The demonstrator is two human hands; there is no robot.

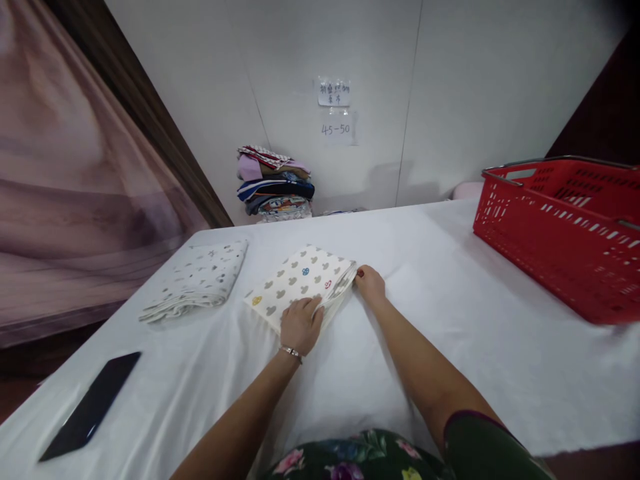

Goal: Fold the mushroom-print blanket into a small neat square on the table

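Note:
A folded white cloth [295,277] printed with grey, blue, red and yellow mushroom shapes lies in the middle of the table. My left hand [301,325], with a bracelet at the wrist, rests flat on its near edge, fingers stretched over the fabric. At the cloth's right corner my right hand [371,285] is closed, its fingers pinching the layered edge. To the left sits another folded white cloth [203,277] with small grey prints, apart from both hands.
A black flat device [93,407] lies at the table's left front. On the right stands a red plastic basket [555,250]. Behind the white-covered table [425,373], a stack of folded fabrics [275,183] rises against the wall. A pink curtain [90,173] hangs at left.

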